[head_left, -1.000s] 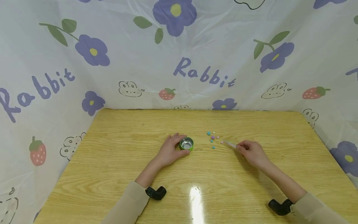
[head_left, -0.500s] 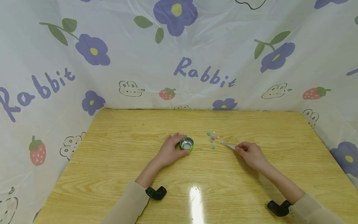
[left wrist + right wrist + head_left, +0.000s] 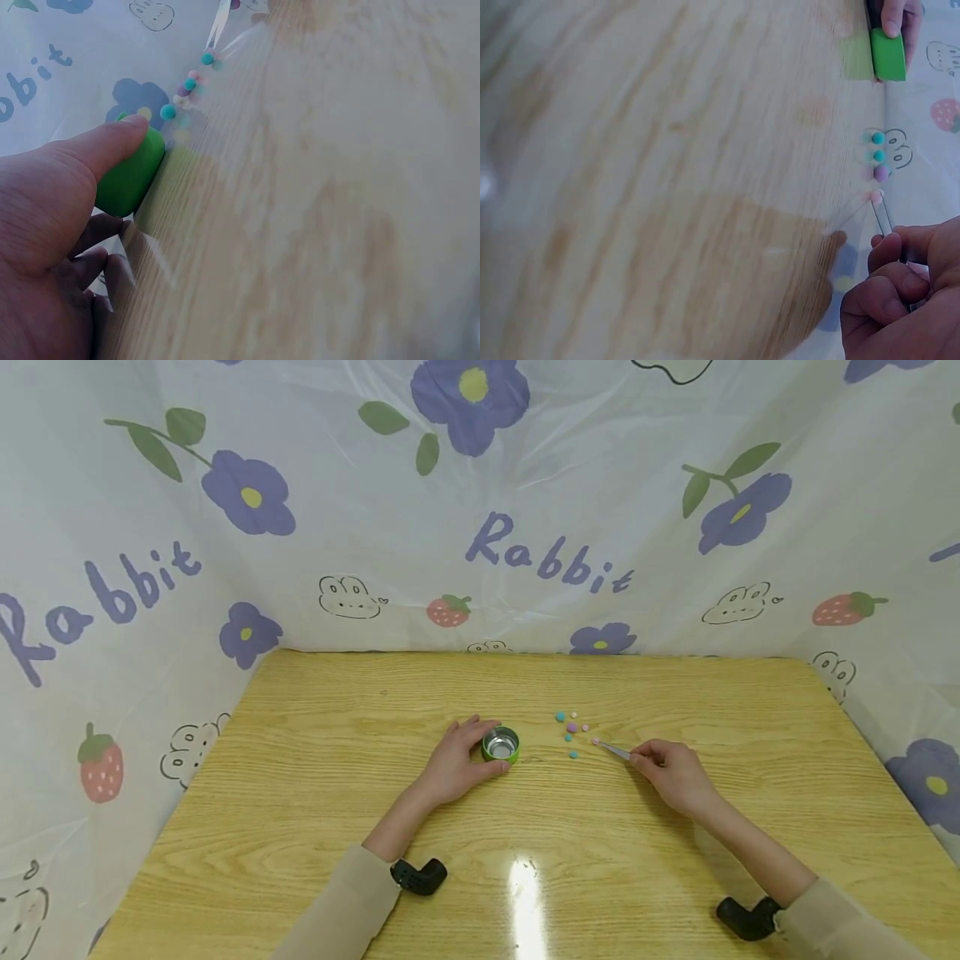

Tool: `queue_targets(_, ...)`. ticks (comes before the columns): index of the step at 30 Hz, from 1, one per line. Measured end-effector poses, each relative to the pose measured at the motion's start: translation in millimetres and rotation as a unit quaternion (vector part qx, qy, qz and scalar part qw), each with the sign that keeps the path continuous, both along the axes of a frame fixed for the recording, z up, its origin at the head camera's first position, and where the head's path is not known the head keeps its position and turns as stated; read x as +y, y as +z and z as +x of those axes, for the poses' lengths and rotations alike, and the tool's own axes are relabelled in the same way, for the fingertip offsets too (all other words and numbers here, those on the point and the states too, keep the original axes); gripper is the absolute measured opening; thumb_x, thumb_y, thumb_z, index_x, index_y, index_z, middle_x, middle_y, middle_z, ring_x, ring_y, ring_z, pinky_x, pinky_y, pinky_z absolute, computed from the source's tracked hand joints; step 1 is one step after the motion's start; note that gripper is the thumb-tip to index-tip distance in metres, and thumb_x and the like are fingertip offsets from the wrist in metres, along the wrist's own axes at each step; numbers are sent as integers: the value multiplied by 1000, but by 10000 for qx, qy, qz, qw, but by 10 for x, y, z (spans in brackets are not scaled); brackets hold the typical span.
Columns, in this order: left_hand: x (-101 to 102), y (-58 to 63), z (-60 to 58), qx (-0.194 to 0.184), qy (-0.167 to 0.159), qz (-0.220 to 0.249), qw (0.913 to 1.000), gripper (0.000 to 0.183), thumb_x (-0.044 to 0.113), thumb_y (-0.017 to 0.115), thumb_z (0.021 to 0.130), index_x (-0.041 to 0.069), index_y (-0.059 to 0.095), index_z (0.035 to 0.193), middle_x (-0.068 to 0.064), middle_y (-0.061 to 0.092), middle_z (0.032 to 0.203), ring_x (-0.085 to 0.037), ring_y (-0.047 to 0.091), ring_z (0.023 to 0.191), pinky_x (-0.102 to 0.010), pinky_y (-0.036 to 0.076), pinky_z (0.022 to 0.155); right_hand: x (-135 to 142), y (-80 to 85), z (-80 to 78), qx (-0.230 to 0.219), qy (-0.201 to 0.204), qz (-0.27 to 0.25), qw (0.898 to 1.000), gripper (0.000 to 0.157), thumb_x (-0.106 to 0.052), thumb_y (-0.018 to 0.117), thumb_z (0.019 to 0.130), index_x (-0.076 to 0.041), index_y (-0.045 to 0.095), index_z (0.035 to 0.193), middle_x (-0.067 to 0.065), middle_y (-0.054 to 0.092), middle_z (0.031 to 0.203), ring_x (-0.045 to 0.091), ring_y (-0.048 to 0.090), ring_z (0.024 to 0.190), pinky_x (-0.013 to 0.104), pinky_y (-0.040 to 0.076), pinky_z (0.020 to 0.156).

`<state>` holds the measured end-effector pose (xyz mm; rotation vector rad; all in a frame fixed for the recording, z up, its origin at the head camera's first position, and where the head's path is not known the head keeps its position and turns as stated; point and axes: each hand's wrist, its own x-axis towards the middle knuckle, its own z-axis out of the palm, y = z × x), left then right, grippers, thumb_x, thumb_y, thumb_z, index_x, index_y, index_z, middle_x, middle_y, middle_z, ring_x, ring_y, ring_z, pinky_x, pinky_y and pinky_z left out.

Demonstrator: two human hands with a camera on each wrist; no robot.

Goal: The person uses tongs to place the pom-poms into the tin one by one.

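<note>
My left hand [image 3: 453,764] grips a small round green tin [image 3: 500,746] with a silvery inside, thumb on the near side and fingers at the far side. In the left wrist view the thumb presses the tin's green wall [image 3: 133,174]. My right hand [image 3: 677,774] pinches metal tweezers [image 3: 617,751] that point left. Their tips are right at a pale pink bead [image 3: 596,742], which shows at the tips in the right wrist view too. Several small beads lie between the tin and the tweezers, among them a purple bead [image 3: 572,727] and a blue bead [image 3: 560,717].
Everything lies on a glossy wood-grain table [image 3: 337,710]. A printed cloth [image 3: 375,510] with flowers and rabbits hangs behind and beside it. Each wrist wears a black camera mount, the left one [image 3: 420,877] and the right one [image 3: 750,917] close over the tabletop.
The right hand has shifted slightly left, bringing the tweezers' tips to the pale pink bead, and the tips have drawn together. The left hand and tin have stayed in place.
</note>
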<state>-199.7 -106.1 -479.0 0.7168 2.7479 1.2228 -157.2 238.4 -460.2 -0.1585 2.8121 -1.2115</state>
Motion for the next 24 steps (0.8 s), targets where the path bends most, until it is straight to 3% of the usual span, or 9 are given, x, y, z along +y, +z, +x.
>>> queue_targets(11,-1,1,-4,66,-30,-9,10000,68,38,74,82,9,50,138,-6,49,139,-29,28,138,-47,6,115,5,116,-47,241,-108,-98,9996,27,-22,53,98,1,65,106,11,60,73,17,42,54,27,35,43)
queue_targets(19,5,15,5,88,-37,-27,10000,68,37,74,82,9,49,138,-6,49,139,-30,27,138,-48,7,115,-154,285,-41,227,-96,-548,9982,32,-26,54,98,4,64,105,17,61,77,24,48,64,28,38,52)
queue_targets(24,2,11,-2,37,-35,-86,10000,69,39,73,82,9,49,139,-5,49,140,-28,27,139,-46,6,115,-281,317,-50,214,-67,-728,9971,28,-19,55,97,6,64,106,18,61,76,26,52,67,28,42,56)
